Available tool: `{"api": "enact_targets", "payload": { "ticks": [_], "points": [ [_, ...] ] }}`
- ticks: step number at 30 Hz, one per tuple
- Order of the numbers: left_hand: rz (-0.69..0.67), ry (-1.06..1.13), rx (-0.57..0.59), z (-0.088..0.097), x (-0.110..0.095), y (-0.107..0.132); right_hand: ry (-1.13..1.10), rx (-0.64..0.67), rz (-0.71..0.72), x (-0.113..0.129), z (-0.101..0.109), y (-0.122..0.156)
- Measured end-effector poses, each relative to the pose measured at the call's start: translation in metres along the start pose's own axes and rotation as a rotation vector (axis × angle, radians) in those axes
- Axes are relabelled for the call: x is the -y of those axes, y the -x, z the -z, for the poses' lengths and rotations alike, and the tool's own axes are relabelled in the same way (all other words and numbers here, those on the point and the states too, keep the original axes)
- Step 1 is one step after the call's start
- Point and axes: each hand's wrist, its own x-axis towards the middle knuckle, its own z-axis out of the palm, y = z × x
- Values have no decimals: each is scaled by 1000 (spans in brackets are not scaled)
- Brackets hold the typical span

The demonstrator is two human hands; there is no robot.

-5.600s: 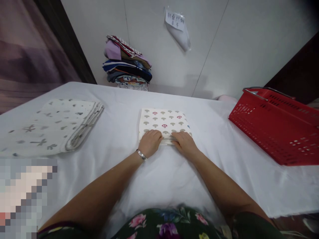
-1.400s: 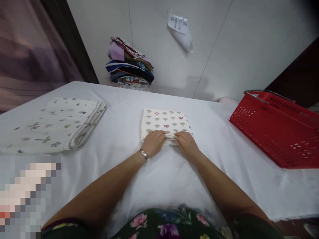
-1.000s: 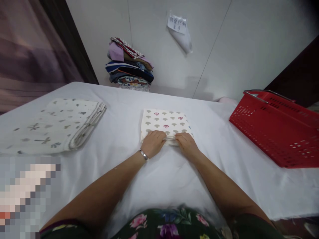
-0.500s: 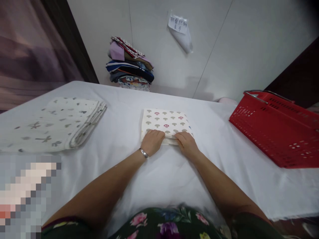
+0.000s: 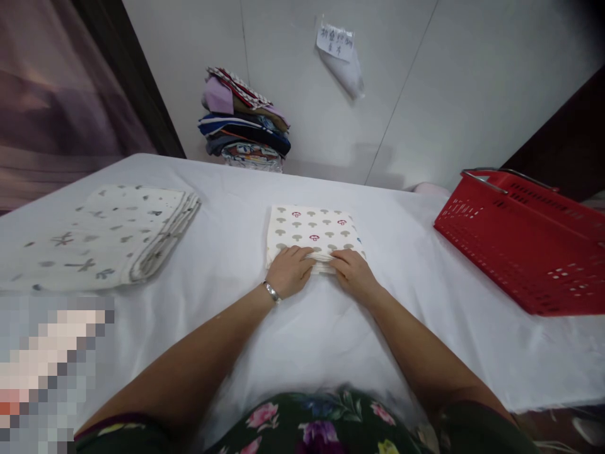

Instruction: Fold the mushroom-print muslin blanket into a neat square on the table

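Note:
A folded white cloth (image 5: 314, 226) printed with grey-brown and red mushrooms lies in the middle of the table in the head view. Its near edge shows several stacked layers. My left hand (image 5: 289, 271), with a silver bracelet at the wrist, closes on the left part of that edge, fingers on top and thumb toward the layers. On the right part, my right hand (image 5: 354, 272) grips the same edge in the same way. The thumbs are close to each other, with the layered edge showing between them. The fingertips' undersides are hidden.
A larger folded white cloth (image 5: 113, 233) with a leaf-like print lies at the left. A red plastic basket (image 5: 529, 246) with metal handles stands at the right. Behind the white-covered table (image 5: 227, 208) rises a stack of folded clothes (image 5: 246, 120). A paper note (image 5: 335, 43) hangs on the wall.
Both hands keep their hold on the near edge of the mushroom cloth. The layers between the thumbs look slightly lifted and pinched. Otherwise the view has only shifted a little.

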Motion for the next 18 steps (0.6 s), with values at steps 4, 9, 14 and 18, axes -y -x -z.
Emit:
{"api": "enact_targets", "payload": {
  "ticks": [4, 9, 14, 18],
  "points": [
    [31, -14, 29, 0, -2, -2, -15, 2, -6, 0, -1, 1],
    [27, -40, 30, -2, -1, -4, -19, 4, -27, 3, -1, 0],
    [48, -14, -23, -2, -2, -4, 0, -13, -46, 4, -2, -3],
    [64, 10, -42, -1, -3, -4, 34, -46, -68, 4, -4, -3]
  ]
}}
